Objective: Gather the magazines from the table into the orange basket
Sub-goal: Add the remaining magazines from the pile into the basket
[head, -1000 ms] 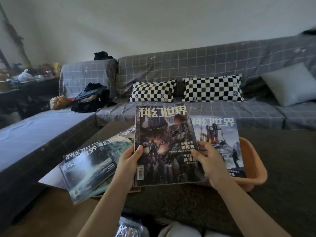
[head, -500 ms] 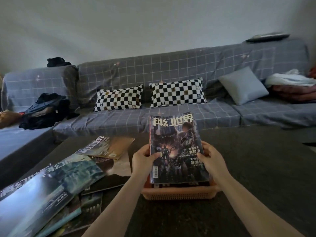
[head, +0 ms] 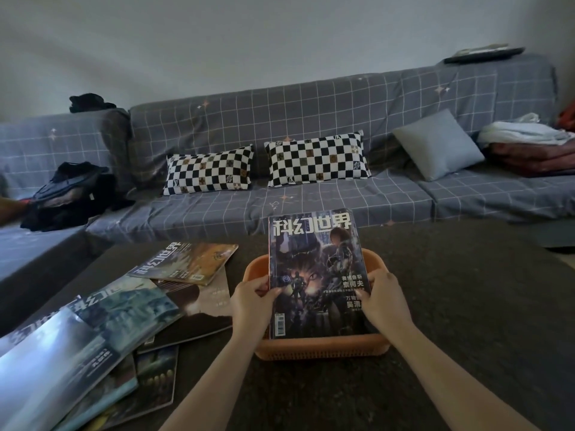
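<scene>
Hidden: orange basket (head: 322, 349) interior (covered by magazine (head: 314, 275)) | Grip: left hand (head: 253, 303), right hand (head: 384, 301) pinching magazine edges | Surface: dark bench (head: 466, 306), dim room

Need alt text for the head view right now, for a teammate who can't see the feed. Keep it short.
Both hands, left hand and right hand, grip a dark-covered magazine by its side edges over the orange basket on a dark table. More magazines lie spread on the table to the left; a grey checked sofa stands behind.
</scene>
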The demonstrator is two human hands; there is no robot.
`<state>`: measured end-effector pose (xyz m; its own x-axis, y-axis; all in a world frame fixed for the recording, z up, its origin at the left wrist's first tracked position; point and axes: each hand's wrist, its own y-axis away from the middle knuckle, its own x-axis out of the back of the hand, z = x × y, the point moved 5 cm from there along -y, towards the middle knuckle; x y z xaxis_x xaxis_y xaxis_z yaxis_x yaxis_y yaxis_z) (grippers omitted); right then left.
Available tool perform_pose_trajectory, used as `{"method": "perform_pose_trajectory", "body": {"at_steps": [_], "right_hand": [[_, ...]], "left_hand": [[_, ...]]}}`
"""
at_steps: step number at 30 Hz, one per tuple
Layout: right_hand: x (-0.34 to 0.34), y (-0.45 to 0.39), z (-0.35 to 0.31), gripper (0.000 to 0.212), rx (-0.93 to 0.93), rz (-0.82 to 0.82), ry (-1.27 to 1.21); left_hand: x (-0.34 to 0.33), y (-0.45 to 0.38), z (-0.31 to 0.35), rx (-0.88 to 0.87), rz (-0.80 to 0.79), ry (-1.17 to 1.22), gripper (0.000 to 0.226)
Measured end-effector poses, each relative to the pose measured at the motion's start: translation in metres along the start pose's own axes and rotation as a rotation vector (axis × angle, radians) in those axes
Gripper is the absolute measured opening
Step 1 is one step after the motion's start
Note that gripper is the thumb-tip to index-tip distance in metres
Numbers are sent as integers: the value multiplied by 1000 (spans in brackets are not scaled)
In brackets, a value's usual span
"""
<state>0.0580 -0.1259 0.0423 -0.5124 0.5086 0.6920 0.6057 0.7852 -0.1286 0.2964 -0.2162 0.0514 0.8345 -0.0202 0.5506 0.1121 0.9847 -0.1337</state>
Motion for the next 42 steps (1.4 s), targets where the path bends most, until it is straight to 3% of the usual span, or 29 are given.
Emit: {"method": "perform_pose_trajectory", "body": {"at_steps": [15, 18, 21, 23, 29, 36, 42], "right_hand": [[-5, 1, 1, 24, -58, -181, 80], [-2, 13, -13, 49, -31, -146, 70], [3, 33, -38, 73, 155, 35, 103], [4, 46, -60, 62, 287, 71, 10], [-23, 77, -125, 39, 472, -113, -222], [-95, 118, -187, 27, 537, -345, -394], [-174, 148, -220, 25, 553, -523, -427]], "left_hand": [[-1, 5, -8, 154, 5, 100, 38], [1, 13, -4, 106, -1, 124, 35], [12, 24, 2, 45, 40, 160, 38], [23, 29, 5, 29, 57, 177, 39], [75, 39, -3, -8, 79, 146, 26], [149, 49, -57, 29, 254, 95, 24], [198, 67, -124, 178, 349, 55, 25]]}}
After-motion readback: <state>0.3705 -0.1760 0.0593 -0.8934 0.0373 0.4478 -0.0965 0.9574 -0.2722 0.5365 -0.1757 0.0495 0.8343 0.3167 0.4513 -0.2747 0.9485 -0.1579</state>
